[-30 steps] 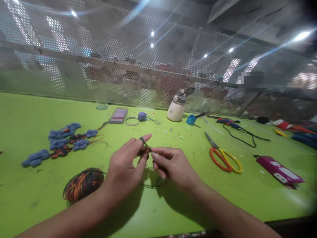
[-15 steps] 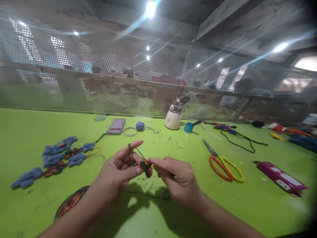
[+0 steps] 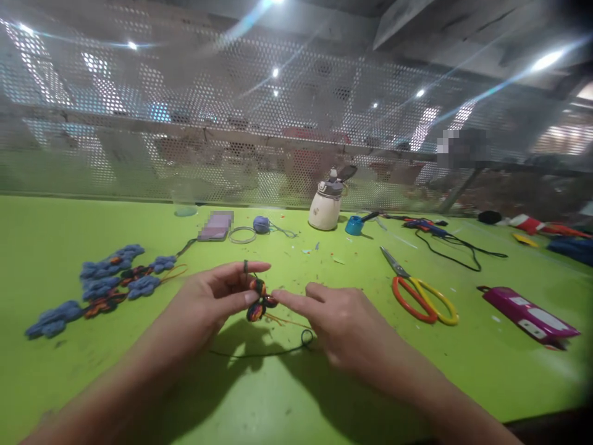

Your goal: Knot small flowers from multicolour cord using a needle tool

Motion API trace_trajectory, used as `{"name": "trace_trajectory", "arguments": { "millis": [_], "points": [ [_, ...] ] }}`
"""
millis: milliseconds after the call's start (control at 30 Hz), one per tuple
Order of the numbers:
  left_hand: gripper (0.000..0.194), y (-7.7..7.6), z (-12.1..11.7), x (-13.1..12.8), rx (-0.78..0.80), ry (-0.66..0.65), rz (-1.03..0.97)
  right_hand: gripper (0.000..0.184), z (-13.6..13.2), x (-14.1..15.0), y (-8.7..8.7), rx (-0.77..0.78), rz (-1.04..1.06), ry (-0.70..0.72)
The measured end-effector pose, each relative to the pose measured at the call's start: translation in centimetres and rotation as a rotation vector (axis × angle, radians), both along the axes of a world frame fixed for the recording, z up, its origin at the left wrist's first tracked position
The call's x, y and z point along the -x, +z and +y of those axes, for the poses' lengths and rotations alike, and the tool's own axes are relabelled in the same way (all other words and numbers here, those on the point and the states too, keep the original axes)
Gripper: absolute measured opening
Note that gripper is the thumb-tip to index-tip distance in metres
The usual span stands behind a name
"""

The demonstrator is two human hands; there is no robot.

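Note:
Between the thumb and fingers of my left hand (image 3: pixel 217 296) is a small crocheted piece (image 3: pixel 256 309) in dark, orange and red yarn. Dark green yarn (image 3: pixel 246 266) is looped around the left index finger, which points right. My right hand (image 3: pixel 338 315) touches the piece's right side with its index fingertip. Its other fingers are curled under, and what they hold, if anything, is hidden. An orange strand (image 3: pixel 290 322) runs from the piece towards the right hand. Below, a dark strand (image 3: pixel 259 356) with a small loop lies on the table.
Blue and dark-orange crocheted flowers (image 3: pixel 99 285) lie left on the green table (image 3: pixel 278 402). Scissors (image 3: pixel 419 290) and a magenta case (image 3: pixel 528 315) lie right. Behind are a phone (image 3: pixel 215 226), a yarn ball (image 3: pixel 261 224), a bottle (image 3: pixel 325 209), a blue pot (image 3: pixel 354 225) and a glue gun (image 3: pixel 426 227).
The crocheted piece has turned and moved slightly left in my left hand, showing more of itself. My right index finger has straightened against it. The round dark-orange yarn item by my left forearm is now out of sight.

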State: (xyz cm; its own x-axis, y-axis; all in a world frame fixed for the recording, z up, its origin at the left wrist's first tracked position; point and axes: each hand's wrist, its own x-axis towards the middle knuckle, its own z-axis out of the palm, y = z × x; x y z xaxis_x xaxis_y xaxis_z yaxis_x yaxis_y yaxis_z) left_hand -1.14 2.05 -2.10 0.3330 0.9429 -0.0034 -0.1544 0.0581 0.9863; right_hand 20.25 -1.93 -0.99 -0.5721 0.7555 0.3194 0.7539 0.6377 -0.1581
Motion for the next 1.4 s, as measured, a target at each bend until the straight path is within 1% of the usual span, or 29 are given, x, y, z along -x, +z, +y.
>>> {"name": "trace_trajectory", "arguments": {
  "millis": [67,133,233,333,467,567,700,800,867,1000,1067,1133,1200,1267,1400],
  "points": [
    [0.027,0.1,0.0,0.1,0.052,-0.036,0.019,0.056,0.2,-0.2,0.5,0.157,0.160,0.091],
    [0.023,0.2,-0.1,0.2,0.081,-0.060,0.029,0.048,0.6,-0.3,0.6,0.275,0.330,0.174],
    [0.023,0.2,-0.2,0.2,0.074,-0.072,0.024,0.042,1.0,-0.2,0.4,0.347,0.497,0.217],
    [0.022,0.3,-0.4,-0.1,0.060,-0.077,0.037,0.041,1.2,0.2,-0.1,0.345,0.587,0.212],
    [0.020,0.8,-1.0,-0.6,0.099,-0.071,0.005,0.034,1.0,0.6,-0.2,0.304,0.644,0.190],
    [0.029,1.1,-1.3,-0.8,0.125,-0.065,-0.045,0.030,0.9,0.9,-0.3,0.264,0.652,0.174],
    [0.047,0.6,-1.1,-1.0,0.136,-0.056,-0.022,0.034,0.7,1.3,-0.8,0.204,0.648,0.163],
    [0.047,-0.2,-0.7,-1.1,0.136,-0.033,-0.027,0.034,0.6,1.8,-1.2,0.231,0.700,0.144],
    [0.046,-0.5,-0.5,-1.0,0.135,-0.024,-0.037,0.028,0.6,2.0,-1.3,0.320,0.750,0.111],
    [0.047,-0.4,-0.6,-0.7,0.160,-0.086,0.000,0.023,1.1,1.7,-1.2,0.585,0.818,0.020],
    [0.051,-0.2,-0.7,-0.5,0.170,-0.126,0.032,0.021,1.4,1.2,-1.1,0.696,0.826,0.000],
    [0.059,0.2,-0.8,-0.4,0.184,-0.164,0.059,0.015,1.7,0.7,-1.0,0.746,0.801,0.008],
    [0.068,0.5,-1.0,-0.4,0.198,-0.196,0.066,0.008,1.9,0.1,-0.7,0.710,0.738,0.035],
    [0.073,0.7,-1.1,-0.4,0.207,-0.226,0.066,0.006,2.0,-0.3,-0.3,0.612,0.652,0.069],
    [0.071,0.8,-1.1,-0.4,0.217,-0.291,0.080,0.006,1.9,-1.0,0.5,0.412,0.505,0.159]
  ]
}}
